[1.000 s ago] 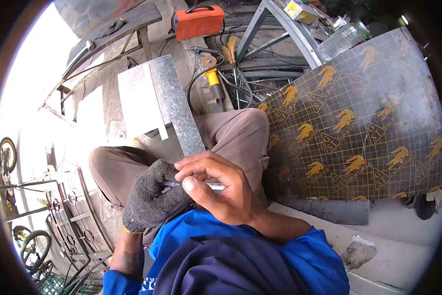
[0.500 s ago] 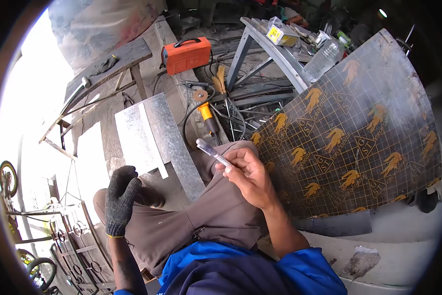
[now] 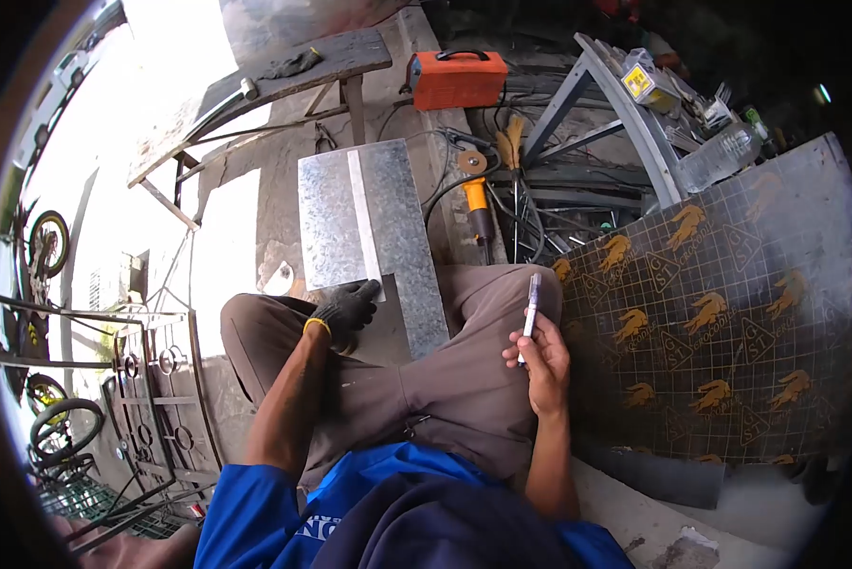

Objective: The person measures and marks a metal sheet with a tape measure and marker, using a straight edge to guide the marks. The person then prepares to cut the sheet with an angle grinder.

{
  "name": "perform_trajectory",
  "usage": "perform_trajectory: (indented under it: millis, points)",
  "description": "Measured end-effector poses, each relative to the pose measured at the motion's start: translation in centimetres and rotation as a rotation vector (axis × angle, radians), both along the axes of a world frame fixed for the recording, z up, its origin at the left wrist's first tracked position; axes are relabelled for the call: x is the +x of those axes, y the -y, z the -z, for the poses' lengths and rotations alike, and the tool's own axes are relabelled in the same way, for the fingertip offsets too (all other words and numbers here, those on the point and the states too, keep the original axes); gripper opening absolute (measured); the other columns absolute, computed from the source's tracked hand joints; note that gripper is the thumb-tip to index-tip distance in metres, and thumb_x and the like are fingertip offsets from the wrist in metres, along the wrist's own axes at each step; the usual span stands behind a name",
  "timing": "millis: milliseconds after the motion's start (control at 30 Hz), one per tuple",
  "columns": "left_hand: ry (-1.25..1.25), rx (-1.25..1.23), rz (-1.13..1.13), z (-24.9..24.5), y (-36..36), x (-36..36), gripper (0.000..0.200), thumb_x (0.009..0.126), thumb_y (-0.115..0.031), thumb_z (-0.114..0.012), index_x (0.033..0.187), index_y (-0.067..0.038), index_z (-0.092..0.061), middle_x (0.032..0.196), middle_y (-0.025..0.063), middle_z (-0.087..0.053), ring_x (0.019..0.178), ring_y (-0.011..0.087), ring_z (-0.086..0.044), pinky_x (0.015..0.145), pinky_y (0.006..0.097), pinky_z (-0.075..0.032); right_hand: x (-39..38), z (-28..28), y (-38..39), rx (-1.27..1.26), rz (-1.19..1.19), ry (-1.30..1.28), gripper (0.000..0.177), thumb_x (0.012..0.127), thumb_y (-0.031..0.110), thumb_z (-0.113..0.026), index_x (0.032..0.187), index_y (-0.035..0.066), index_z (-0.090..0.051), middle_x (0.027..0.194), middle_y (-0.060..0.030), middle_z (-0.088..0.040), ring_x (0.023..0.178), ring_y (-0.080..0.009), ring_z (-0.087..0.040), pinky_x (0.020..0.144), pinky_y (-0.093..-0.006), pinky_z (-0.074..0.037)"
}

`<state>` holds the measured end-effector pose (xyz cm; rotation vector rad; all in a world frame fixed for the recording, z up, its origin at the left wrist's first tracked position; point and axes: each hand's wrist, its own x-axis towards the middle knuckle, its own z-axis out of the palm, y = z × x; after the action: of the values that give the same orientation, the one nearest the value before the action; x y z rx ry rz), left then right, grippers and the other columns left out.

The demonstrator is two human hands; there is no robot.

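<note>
Our bare right hand (image 3: 542, 365) pinches a slim white pen (image 3: 532, 308); our grey-gloved left hand (image 3: 350, 308) (closure unclear) touches a narrow pale strip (image 3: 361, 211) ahead.

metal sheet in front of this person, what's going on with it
The gloved left hand is at the near end of a pale strip that lies along the metal sheet; how firmly it presses is not clear. The bare right hand holds a pen pointing up, clear of the sheet. A yellow-and-black grinder lies to the right of the sheet.
</note>
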<state>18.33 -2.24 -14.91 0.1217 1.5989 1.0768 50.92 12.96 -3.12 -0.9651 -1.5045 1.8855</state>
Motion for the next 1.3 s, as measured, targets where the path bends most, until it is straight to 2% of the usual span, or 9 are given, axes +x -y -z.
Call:
perform_trajectory:
  millis: [233,367,433,633,800,933,1067,1200,1300]
  points:
    - [0.189,0.255,-0.129,-1.1,0.5,0.0,0.019,0.101,-0.028,-0.065,0.095,-0.010,-0.061,0.079,0.0019,-0.059,0.064,0.0141,-0.053,0.061,0.0306,-0.047,-1.3,1.2,1.9,0.299,0.112,-0.007,0.038,0.104,0.013,-0.057,0.137,-0.002,-0.049,0.101,-0.0075,-0.062,0.069,-0.0099,-0.060,0.061,-0.0210,-0.050]
    - [0.149,0.488,-0.172,-7.5,0.3,2.9,0.013,0.100,-0.021,-0.066,0.097,-0.010,-0.060,0.082,0.0028,-0.059,0.074,0.0143,-0.057,0.069,0.0308,-0.048,-2.5,0.0,2.2,0.055,0.114,-0.207,0.024,0.106,0.015,-0.055,0.126,0.002,-0.053,0.085,0.0006,-0.052,0.064,-0.0052,-0.043,0.060,-0.0210,-0.039]
    - [0.148,0.608,-0.251,-9.4,0.0,5.9,0.019,0.103,-0.022,-0.064,0.098,-0.004,-0.060,0.084,0.0048,-0.060,0.077,0.0138,-0.058,0.073,0.0299,-0.049,-4.5,-2.3,3.2,0.099,-0.018,0.088,0.026,0.107,0.031,-0.060,0.109,0.005,-0.064,0.073,0.0087,-0.042,0.067,-0.0022,-0.038,0.060,-0.0213,-0.032]
    - [-0.233,0.390,0.187,-16.2,1.0,13.6,0.042,0.102,-0.010,-0.066,0.141,0.002,-0.057,0.123,0.0083,-0.069,0.111,0.0137,-0.064,0.098,0.0306,-0.052,-8.0,-2.9,4.0,-0.056,-0.183,-0.006,0.050,0.099,0.051,-0.068,0.094,0.001,-0.070,0.072,0.0017,-0.055,0.069,-0.0086,-0.049,0.063,-0.0301,-0.042]
    - [-0.427,0.415,0.612,-17.9,0.0,13.8,0.029,0.097,-0.005,-0.070,0.125,0.002,-0.065,0.115,0.0077,-0.071,0.101,0.0127,-0.065,0.093,0.0291,-0.052,-4.8,-4.0,1.5,0.067,-0.152,-0.060,0.038,0.100,0.037,-0.072,0.109,0.000,-0.073,0.088,0.0012,-0.066,0.085,-0.0050,-0.057,0.078,-0.0247,-0.047]
    - [-0.408,0.588,0.614,-18.9,-1.9,12.1,0.016,0.102,-0.010,-0.064,0.116,-0.001,-0.066,0.111,0.0060,-0.068,0.098,0.0115,-0.063,0.087,0.0279,-0.051,3.1,-5.5,-1.6,0.013,0.203,-0.079,0.040,0.098,0.042,-0.073,0.099,0.002,-0.074,0.081,0.0012,-0.068,0.073,-0.0054,-0.057,0.065,-0.0258,-0.047]
    - [-0.569,0.597,0.496,-17.7,-1.7,9.8,0.019,0.105,-0.016,-0.061,0.116,-0.001,-0.065,0.109,0.0056,-0.068,0.100,0.0137,-0.063,0.090,0.0290,-0.050,13.0,0.5,-4.2,0.315,0.134,0.612,0.046,0.099,0.042,-0.068,0.100,-0.003,-0.069,0.077,-0.0092,-0.063,0.069,-0.0142,-0.054,0.066,-0.0362,-0.046]
    - [-0.621,0.414,0.381,-17.1,0.3,8.9,0.024,0.108,-0.019,-0.056,0.115,0.002,-0.065,0.102,0.0077,-0.068,0.093,0.0151,-0.065,0.087,0.0305,-0.052,18.8,11.2,-0.2,0.115,0.258,0.700,0.040,0.097,0.037,-0.070,0.101,-0.002,-0.070,0.075,-0.0133,-0.063,0.068,-0.0156,-0.056,0.066,-0.0377,-0.046]
    - [-0.584,0.290,0.339,-16.8,1.4,8.7,0.025,0.108,-0.021,-0.057,0.115,0.001,-0.066,0.101,0.0069,-0.068,0.092,0.0150,-0.065,0.085,0.0306,-0.053,21.4,19.1,4.5,0.069,0.209,0.894,0.045,0.097,0.041,-0.066,0.109,-0.001,-0.072,0.094,-0.0188,-0.073,0.088,-0.0305,-0.071,0.081,-0.0421,-0.052]
